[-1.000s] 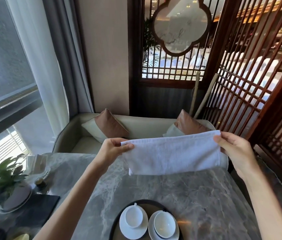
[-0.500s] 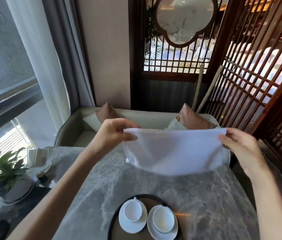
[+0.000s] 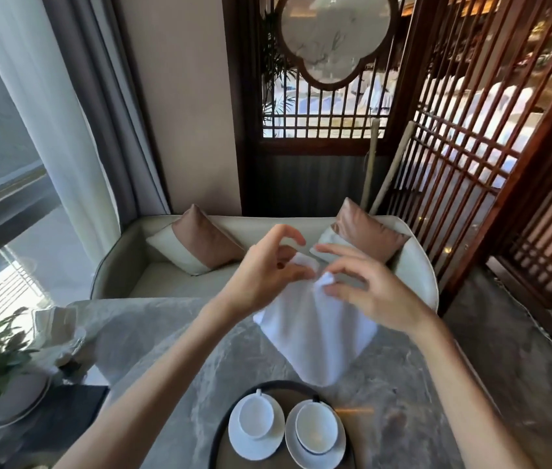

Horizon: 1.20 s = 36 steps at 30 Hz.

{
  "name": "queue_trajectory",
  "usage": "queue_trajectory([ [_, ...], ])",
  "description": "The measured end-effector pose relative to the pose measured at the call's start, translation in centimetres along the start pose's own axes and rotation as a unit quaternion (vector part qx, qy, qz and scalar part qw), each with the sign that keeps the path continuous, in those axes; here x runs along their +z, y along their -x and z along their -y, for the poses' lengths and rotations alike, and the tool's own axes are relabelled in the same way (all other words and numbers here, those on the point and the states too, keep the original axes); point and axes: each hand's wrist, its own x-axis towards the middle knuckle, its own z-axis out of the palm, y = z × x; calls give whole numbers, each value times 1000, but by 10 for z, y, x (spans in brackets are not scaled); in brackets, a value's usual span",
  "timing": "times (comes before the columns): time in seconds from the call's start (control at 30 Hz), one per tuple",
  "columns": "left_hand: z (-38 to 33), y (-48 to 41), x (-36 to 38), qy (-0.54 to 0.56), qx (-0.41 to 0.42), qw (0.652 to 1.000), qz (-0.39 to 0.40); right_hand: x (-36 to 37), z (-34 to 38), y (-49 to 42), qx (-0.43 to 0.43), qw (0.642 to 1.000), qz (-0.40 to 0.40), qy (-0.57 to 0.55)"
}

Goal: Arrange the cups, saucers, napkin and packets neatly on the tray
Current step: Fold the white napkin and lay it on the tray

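Two cups [image 3: 256, 416], two saucers [image 3: 243, 449], one napkin [image 3: 315, 333], one tray [image 3: 219, 433], two cushions [image 3: 200, 245].

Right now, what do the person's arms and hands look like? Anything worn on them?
The left hand and right hand wear no gloves or visible rings. The left forearm and right forearm are uncovered: no sleeves, watch or bracelet within the picture.

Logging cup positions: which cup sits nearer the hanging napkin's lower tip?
The right cup; the napkin dangles just beyond it, while the left cup sits farther aside.
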Motion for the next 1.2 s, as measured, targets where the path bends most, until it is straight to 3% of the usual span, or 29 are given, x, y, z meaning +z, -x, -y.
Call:
queue_trajectory([
  [0.2, -7, -4, -7, 137, -31, 989, 33, -1, 14, -9, -35, 999, 11, 14],
  [0.43, 7, 18, -32, 89, -58, 987, 122, -21, 5, -2, -28, 997, -48, -58],
  [0.67, 19, 26, -33, 30, -79, 986, 146, -33, 5, 5, -22, 996, -56, -67],
  [0.83, 20, 29, -35, 137, -111, 976, 126, -40, 5, 8, -19, 995, -70, -64],
  [1.0, 6, 31, -44, 226, -106, 952, 179, -41, 8, 11, -24, 997, -51, -53],
  [1.1, 0, 33, -44, 211, -127, 950, 194, -41, 10, 11, -30, 997, -52, -51],
  [1.2, 1, 33, -43, 142, -158, 967, 144, -42, 12, 10, -28, 998, -38, -45],
])
